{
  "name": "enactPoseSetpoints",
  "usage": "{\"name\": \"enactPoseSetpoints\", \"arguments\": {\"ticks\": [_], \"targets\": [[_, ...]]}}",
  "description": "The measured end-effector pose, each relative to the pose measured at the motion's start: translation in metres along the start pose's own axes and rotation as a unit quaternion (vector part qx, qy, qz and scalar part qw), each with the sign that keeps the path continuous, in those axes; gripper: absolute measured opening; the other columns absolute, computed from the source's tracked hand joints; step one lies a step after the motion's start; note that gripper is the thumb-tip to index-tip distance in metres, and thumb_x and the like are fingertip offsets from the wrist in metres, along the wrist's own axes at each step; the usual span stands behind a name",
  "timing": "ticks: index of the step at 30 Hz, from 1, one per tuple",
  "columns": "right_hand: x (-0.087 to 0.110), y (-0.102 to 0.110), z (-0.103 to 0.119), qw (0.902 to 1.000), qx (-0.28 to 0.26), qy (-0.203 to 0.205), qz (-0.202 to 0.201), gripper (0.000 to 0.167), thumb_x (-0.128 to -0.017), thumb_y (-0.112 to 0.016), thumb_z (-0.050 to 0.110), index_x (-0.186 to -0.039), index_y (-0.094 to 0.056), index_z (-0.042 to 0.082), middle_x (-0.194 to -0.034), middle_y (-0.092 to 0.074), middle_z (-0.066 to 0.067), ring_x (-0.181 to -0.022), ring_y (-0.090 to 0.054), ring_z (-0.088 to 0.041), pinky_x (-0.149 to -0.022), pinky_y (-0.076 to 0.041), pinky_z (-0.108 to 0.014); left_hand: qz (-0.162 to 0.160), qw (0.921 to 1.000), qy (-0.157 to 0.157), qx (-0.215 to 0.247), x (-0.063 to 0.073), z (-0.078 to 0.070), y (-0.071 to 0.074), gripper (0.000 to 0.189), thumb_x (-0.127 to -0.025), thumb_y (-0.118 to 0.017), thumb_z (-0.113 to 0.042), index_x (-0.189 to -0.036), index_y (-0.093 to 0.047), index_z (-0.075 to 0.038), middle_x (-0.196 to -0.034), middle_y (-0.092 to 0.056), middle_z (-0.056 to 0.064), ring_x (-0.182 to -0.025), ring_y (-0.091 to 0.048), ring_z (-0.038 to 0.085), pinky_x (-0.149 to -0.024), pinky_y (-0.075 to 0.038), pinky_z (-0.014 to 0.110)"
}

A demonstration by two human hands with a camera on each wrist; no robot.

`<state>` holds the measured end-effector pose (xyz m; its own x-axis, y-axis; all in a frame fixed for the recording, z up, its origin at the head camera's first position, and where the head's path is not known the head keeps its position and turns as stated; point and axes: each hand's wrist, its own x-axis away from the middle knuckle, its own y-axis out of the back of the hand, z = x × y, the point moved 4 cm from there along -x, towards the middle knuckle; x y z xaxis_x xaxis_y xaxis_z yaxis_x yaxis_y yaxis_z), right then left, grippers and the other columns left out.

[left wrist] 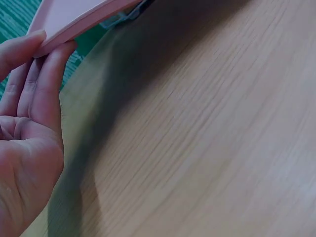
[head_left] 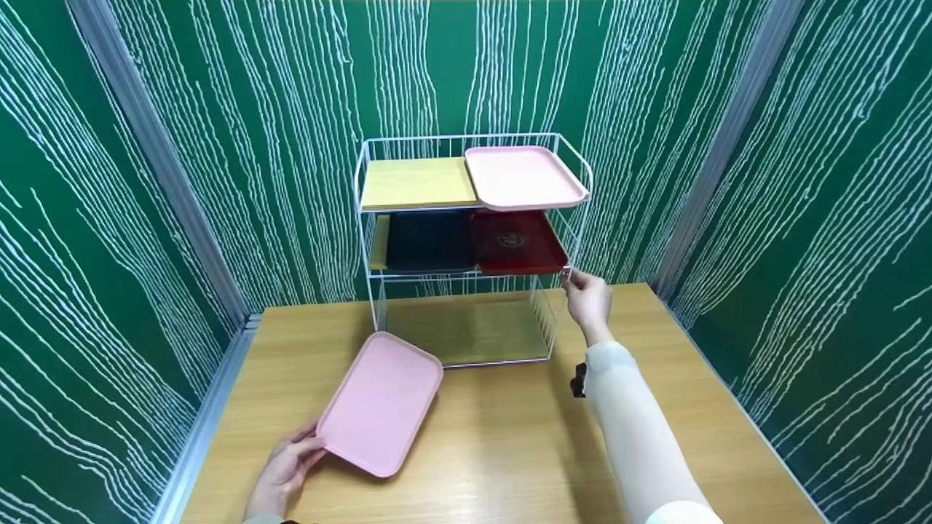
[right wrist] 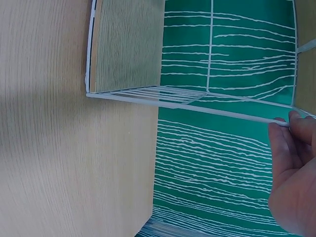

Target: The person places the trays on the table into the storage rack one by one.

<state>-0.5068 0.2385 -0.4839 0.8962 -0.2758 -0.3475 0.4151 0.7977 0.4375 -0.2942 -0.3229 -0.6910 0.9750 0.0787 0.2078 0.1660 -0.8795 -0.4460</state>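
Observation:
My left hand (head_left: 285, 466) pinches the near left corner of a pink tray (head_left: 382, 404), thumb on top and fingers beneath. In the left wrist view that tray (left wrist: 74, 19) is tilted, its shadow falling on the table. My right hand (head_left: 588, 297) grips the right front post of a white wire shelf rack (head_left: 473, 362) at about the middle shelf's height. Thumb and fingers close around the thin wire (right wrist: 237, 115) in the right wrist view. Another pink tray (head_left: 524, 177) lies on the top shelf's right half. A black tray (head_left: 429, 241) and a dark red tray (head_left: 517, 242) sit side by side on the middle shelf.
The rack has wooden shelf boards (head_left: 419, 182) and stands at the back of the wooden table (head_left: 510, 451). Green walls (head_left: 291, 109) with white wavy lines enclose the table on the sides and back. Metal posts (head_left: 167, 167) rise at the corners.

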Motion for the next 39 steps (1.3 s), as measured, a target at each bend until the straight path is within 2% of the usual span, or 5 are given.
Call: {"name": "enactPoseSetpoints", "arguments": {"ticks": [4,11,27,32,39], "targets": [[-0.001,-0.001,0.002,1.0,0.0,0.005,0.002,0.023,-0.104,-0.072,0.014,-0.123,-0.081,0.008,-0.106,-0.081,-0.011,-0.086,-0.07,-0.018,-0.068,-0.05,-0.022,0.028,0.9996,0.001,-0.001,-0.005,0.005,-0.015,0.037,-0.096,-0.059,0.016,-0.121,-0.076,-0.005,-0.11,-0.075,0.004,-0.099,-0.074,0.017,-0.094,-0.061,0.032],[-0.002,-0.003,0.003,0.9999,-0.003,0.011,-0.005,0.022,-0.104,-0.071,0.012,-0.123,-0.081,0.008,-0.113,-0.08,-0.01,-0.097,-0.072,-0.024,-0.079,-0.054,-0.033,0.035,0.9994,-0.001,0.007,-0.015,0.013,-0.038,0.038,-0.092,-0.062,0.017,-0.115,-0.08,-0.009,-0.109,-0.077,0.004,-0.096,-0.075,0.017,-0.091,-0.062,0.032],[-0.001,-0.006,0.006,0.9998,-0.012,0.013,-0.005,0.021,-0.103,-0.07,0.007,-0.121,-0.081,0.004,-0.115,-0.079,-0.014,-0.105,-0.073,-0.028,-0.091,-0.057,-0.045,-0.034,0.9972,0.003,0.066,-0.031,0.031,-0.081,0.04,-0.093,-0.06,0.018,-0.131,-0.069,0.01,-0.104,-0.076,0.008,-0.088,-0.073,0.018,-0.084,-0.063,0.03],[0.001,-0.005,0.003,0.9998,-0.011,0.014,-0.008,0.022,-0.104,-0.069,0.008,-0.121,-0.081,0.005,-0.115,-0.08,-0.013,-0.104,-0.073,-0.027,-0.086,-0.056,-0.042,-0.051,0.9949,0.002,0.087,-0.032,0.039,-0.092,0.05,-0.092,-0.061,0.019,-0.141,-0.056,0.017,-0.104,-0.075,0.007,-0.089,-0.073,0.017,-0.083,-0.063,0.029],[0.002,-0.004,-0.002,0.9999,-0.015,-0.004,-0.001,0.025,-0.106,-0.067,0.009,-0.128,-0.078,0.004,-0.12,-0.078,-0.014,-0.112,-0.072,-0.028,-0.093,-0.057,-0.043,-0.078,0.9919,0.011,0.099,-0.039,0.05,-0.113,0.065,-0.092,-0.061,0.017,-0.153,-0.04,0.018,-0.106,-0.076,0.01,-0.09,-0.072,0.015,-0.088,-0.062,0.028]]}}
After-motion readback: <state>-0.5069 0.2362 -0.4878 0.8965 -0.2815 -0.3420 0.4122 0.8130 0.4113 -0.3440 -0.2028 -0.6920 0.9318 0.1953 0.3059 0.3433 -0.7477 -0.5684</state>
